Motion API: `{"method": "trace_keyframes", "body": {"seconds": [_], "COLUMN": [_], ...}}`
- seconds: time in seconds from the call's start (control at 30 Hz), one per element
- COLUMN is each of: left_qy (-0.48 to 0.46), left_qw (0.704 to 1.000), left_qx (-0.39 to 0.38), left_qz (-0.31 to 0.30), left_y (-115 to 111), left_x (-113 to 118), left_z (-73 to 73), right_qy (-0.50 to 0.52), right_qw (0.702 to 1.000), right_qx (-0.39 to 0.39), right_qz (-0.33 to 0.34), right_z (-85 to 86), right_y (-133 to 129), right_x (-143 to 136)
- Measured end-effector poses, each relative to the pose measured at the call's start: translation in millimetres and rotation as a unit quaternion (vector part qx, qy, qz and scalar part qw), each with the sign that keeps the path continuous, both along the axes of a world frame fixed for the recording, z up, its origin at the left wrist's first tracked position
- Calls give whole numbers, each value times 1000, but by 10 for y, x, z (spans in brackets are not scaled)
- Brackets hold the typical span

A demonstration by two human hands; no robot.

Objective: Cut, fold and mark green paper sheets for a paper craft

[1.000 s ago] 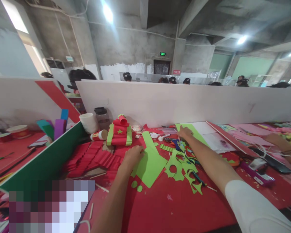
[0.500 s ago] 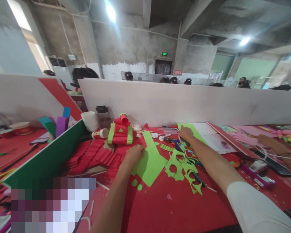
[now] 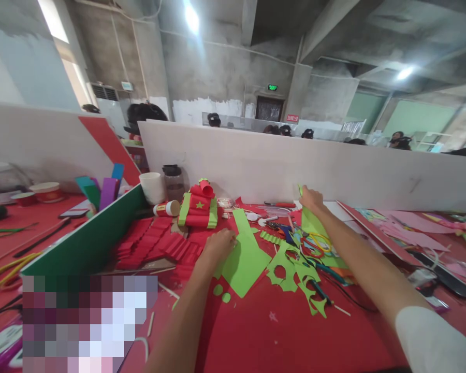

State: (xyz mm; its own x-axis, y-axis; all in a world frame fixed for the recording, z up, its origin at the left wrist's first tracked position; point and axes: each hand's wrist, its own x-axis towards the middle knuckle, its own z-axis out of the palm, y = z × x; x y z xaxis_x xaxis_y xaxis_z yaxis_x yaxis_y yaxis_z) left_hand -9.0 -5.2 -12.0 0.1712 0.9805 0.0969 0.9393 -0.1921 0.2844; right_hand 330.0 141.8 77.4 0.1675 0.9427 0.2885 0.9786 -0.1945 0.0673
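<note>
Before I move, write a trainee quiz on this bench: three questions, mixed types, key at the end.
1. Multiple choice: what stands right beside the dark-lidded bottle? (a) a white cup (b) a blue teapot (c) a desk lamp
2. True or false: the right hand holds a green sheet.
3. Fill in: the two small discs lying on the red table are coloured ____.

Key: 1 a; 2 true; 3 green.

We were in a craft workshop: a red table point(image 3: 256, 336) strewn with cut paper point(image 3: 249, 259), white partitions point(image 3: 264, 166), bare concrete walls point(image 3: 205, 67) and a lit exit sign point(image 3: 272, 87).
</note>
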Motion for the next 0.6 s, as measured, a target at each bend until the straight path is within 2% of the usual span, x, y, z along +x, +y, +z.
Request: {"method": "trace_keyframes", "body": {"seconds": [0.13, 0.2, 0.3, 0.37, 0.47, 0.6], "left_qy": [-10, -30, -151, -273, -404, -495], "left_qw": [1000, 999, 986, 951, 884, 835], "left_qx": [23, 26, 24, 11, -9, -3], "left_qz": [-3, -5, -64, -143, -235, -241], "left_y": [-14, -6, -12, -49, -133, -168], "left_x": [-15, -16, 28, 91, 192, 244], "left_z": [25, 41, 86, 136, 218, 267], "right_qy": [-16, -10, 37, 88, 161, 263], "right_qw": [996, 981, 951, 934, 896, 842], "right_qx": [71, 173, 271, 285, 268, 230], "right_qz": [41, 91, 145, 196, 315, 412], "right_z": [404, 592, 773, 777, 613, 297], "right_y": [-157, -298, -579, -787, -1074, -1302], "right_x": [-250, -419, -721, -966, -1377, -1809]}}
